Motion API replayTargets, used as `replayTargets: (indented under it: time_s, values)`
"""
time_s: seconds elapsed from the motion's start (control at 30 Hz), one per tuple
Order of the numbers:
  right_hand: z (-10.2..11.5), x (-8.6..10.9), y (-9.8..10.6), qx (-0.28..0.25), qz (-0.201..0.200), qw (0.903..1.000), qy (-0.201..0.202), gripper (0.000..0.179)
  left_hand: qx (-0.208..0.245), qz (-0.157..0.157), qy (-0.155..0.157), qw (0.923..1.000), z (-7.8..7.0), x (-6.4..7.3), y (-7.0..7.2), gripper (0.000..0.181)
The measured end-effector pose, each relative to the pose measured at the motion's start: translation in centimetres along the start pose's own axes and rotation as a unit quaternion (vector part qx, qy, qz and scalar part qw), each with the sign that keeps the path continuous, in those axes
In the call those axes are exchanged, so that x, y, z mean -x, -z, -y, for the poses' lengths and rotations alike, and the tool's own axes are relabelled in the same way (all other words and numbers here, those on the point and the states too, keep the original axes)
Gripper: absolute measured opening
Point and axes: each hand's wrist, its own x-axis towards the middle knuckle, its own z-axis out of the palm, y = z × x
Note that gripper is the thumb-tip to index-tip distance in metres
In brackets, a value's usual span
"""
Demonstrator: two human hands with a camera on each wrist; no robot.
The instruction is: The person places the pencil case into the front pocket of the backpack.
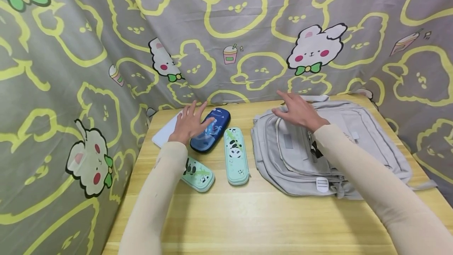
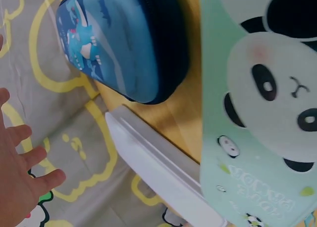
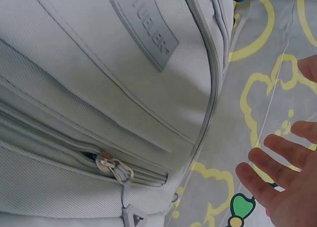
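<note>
Hovering with its fingers spread, the left hand is seen released, and the blue case is partly covered by it; whether contact is made cannot be told. Left of that hand, the white box is mostly hidden in the head view. Nearer than the left hand, one green case is half covered by the left sleeve, while the other green case is fully seen between the hands. Which of these two is shown, cropped, by the left wrist camera is unclear.

The right hand is likewise released, its fingers extended over the far left part of the bag; touch cannot be judged. Behind the right hand, the bag's middle is hidden by the right sleeve. In both wrist views the hands are cut off; the lettering on the patch is only partly legible.
</note>
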Motion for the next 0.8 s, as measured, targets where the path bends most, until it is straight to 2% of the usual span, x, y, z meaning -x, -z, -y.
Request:
replayTargets:
  time_s: [0.3, 0.5, 0.8]
  values:
    - [-0.2, 0.9, -1.1, 0.007, -0.014, 0.9997, 0.021, 0.080, 0.004, 0.002, -0.002, 1.0000, 0.2, 0.5, -0.8, 0.083]
    - [0.2, 1.4, -1.7, 0.015, -0.006, 0.9996, 0.023, 0.075, 0.003, 0.007, -0.002, 1.0000, 0.8, 1.1, -1.1, 0.085]
    - [0.0, 2.2, -2.3, 0.022, -0.003, 0.9992, 0.033, 0.058, 0.018, 0.018, -0.009, 0.9996, 1.4, 1.7, -1.8, 0.085]
